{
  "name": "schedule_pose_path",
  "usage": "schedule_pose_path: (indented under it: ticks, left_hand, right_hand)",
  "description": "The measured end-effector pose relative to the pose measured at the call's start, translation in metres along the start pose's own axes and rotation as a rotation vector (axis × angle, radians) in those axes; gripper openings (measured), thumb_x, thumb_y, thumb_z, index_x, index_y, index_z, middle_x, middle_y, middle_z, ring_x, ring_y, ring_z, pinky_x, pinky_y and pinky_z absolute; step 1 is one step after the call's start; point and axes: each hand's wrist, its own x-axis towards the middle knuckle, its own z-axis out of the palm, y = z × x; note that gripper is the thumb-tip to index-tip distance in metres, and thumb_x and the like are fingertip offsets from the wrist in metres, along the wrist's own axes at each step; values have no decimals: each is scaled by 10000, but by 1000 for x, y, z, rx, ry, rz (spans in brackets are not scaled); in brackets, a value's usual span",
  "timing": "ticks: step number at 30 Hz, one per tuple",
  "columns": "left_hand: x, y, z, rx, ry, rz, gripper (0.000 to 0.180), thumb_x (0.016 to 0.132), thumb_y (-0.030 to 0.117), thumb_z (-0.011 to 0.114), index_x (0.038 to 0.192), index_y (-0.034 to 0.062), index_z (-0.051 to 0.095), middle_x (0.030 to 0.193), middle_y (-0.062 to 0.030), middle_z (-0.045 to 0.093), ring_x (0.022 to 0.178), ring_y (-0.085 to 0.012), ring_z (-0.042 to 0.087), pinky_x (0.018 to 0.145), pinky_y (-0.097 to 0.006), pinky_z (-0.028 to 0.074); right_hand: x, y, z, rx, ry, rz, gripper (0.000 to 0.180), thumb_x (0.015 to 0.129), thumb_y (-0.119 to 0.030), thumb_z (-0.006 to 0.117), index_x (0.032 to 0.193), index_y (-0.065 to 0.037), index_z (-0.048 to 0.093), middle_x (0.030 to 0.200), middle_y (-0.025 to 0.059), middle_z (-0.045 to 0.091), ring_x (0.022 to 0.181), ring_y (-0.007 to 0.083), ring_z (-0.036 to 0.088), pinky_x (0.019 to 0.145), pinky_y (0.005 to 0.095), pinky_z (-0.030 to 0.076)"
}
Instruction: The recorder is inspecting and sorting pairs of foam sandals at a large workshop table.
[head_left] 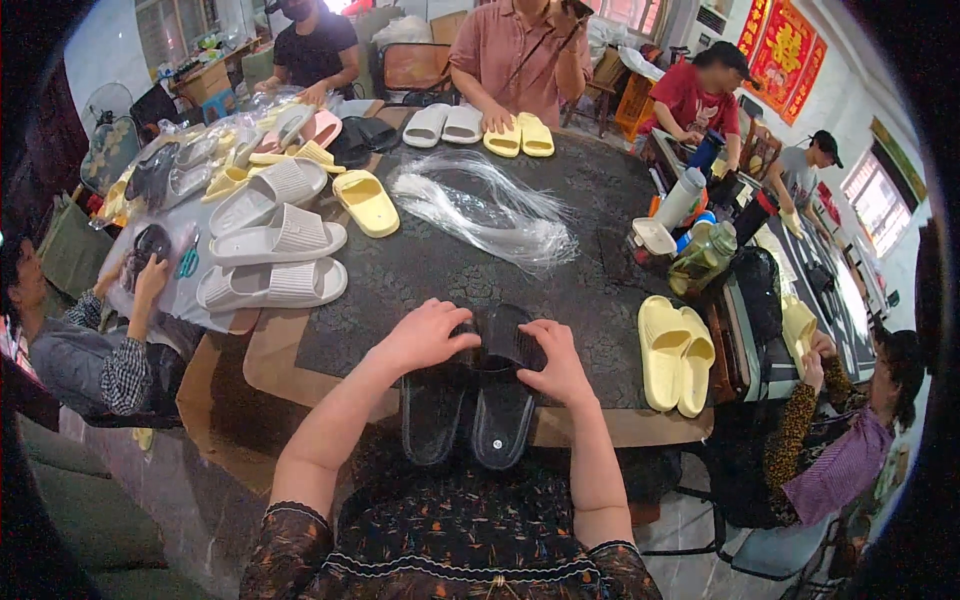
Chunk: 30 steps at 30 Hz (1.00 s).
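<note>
A pair of black slippers lies at the near edge of the table, side by side, heels toward me. My left hand (432,336) is curled at the strap of the left slipper (432,415), thumb and fingers closed around its outer side. My right hand (553,358) grips the strap end of the right slipper (503,425), which has a small white round sticker on its heel. The dark straps blend with the dark tabletop, so the exact finger contact is partly hidden. Beyond both hands lies a loose bundle of clear plastic strands (490,210).
Several grey slippers (275,240) and a yellow slipper (366,203) are on the left; a yellow pair (675,355) stands at right. Jars and bottles (703,258) crowd the right edge. Co-workers sit or stand around, one in a pink shirt (515,55) touching a far yellow pair (518,135).
</note>
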Motion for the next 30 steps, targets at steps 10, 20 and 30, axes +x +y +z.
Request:
schedule_pose_path:
  ticks: [10,20,30]
  left_hand:
    - [56,-33,43,-249,-138,-190,242,754,274,687,836,46,695,796,-126,676,763,-248,652,709,-364,501]
    - [52,-59,57,-1042,576,-373,113,814,143,666,810,31,647,656,-7,601,589,-84,559,543,-254,453]
    - [50,-47,58,-782,482,-225,146,800,148,679,824,5,676,713,-22,657,634,-86,588,594,-239,465]
  right_hand:
    - [-1,1,-4,20,-38,-3,699,577,-155,757,1230,-98,513,1228,113,464,1192,312,384,1046,405,345]
    - [35,-10,3,82,94,177,456,734,-355,738,1067,-62,634,999,92,625,1018,268,535,902,371,436]
    - [98,8,60,390,137,175,283,791,-281,690,934,-39,670,784,74,681,670,197,622,660,318,491]
